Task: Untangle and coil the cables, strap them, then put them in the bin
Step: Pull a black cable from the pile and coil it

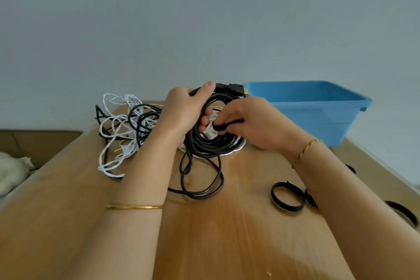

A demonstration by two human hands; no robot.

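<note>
My left hand grips a coil of black cable, held upright above the wooden table, thumb over the top near its black plug. A tail of the same cable loops loose on the table below. My right hand pinches a black strap at the middle of the coil. A tangle of white and black cables lies to the left. The blue bin stands at the back right.
Spare black strap loops lie on the table at the right, partly under my right forearm, with more near the right edge. A white coiled cable peeks from behind the black coil. A grey wall is behind the table.
</note>
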